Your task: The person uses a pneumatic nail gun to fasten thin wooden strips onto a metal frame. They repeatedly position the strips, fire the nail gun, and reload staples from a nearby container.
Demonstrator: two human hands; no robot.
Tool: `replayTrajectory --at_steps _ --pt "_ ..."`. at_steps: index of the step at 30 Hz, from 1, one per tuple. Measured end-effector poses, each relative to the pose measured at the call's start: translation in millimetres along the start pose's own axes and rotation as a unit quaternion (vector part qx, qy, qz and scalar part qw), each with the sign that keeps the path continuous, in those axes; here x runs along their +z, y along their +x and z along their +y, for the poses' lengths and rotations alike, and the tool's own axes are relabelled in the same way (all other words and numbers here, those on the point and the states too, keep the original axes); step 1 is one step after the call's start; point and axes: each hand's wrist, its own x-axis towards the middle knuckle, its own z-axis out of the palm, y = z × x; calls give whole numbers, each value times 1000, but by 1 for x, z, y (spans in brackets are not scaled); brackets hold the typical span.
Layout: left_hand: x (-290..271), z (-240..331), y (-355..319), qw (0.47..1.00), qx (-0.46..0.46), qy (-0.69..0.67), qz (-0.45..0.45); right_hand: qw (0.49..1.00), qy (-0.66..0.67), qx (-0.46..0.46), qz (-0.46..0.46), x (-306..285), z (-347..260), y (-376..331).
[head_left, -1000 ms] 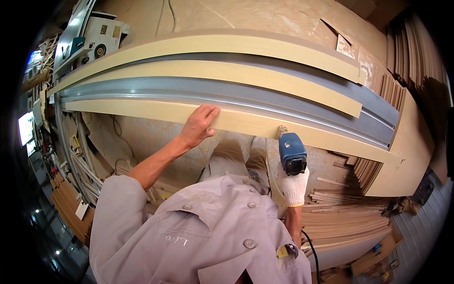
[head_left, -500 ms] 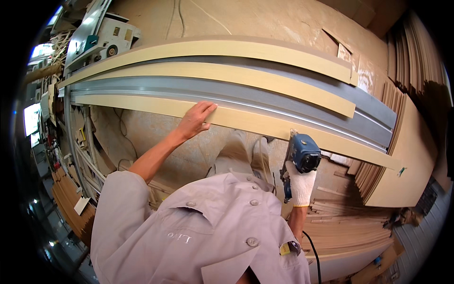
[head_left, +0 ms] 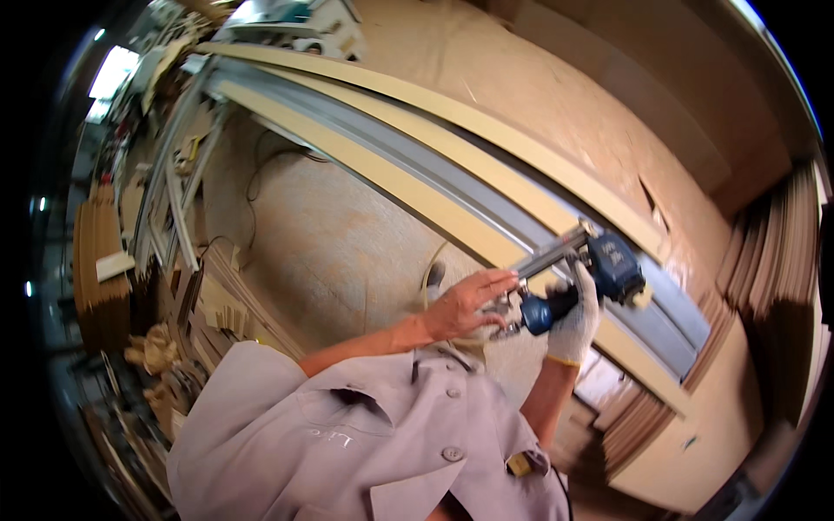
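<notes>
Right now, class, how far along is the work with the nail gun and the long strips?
Done: three long pale strips lie along the grey rail. In hand: the gloved right hand grips the blue nail gun, lifted off the strips, while the bare left hand touches its magazine end. Left: any fastening; none is visible.

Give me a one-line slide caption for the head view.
Gloved right hand grips a blue nail gun while the bare left hand touches its magazine, above long pale wood strips.

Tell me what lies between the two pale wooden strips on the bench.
In the head view, a grey metal rail runs between the near pale strip and the far pale strip.
</notes>
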Motion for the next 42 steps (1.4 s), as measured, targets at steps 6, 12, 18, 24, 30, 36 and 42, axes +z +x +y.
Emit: replayTrajectory --at_steps 6,12,18,24,30,36,42 --pt "-70 -53 -42 992 97 23 82 998 -17 7 -60 65 59 -41" --pt "-162 -69 -134 989 24 76 121 983 -114 -2 -144 146 135 -87" --pt "-269 -73 -190 958 8 145 249 960 -151 42 -232 273 194 -137" --pt "-333 -107 -244 906 -75 241 340 894 -212 80 -386 373 276 -144" --pt "-400 -160 -270 874 -140 252 391 844 -216 133 -472 474 336 -156" --pt "-474 -236 -264 820 -177 239 490 856 -182 98 -474 592 384 -148" --pt "-597 -267 -266 814 -279 233 452 868 -174 98 -455 704 413 -128"
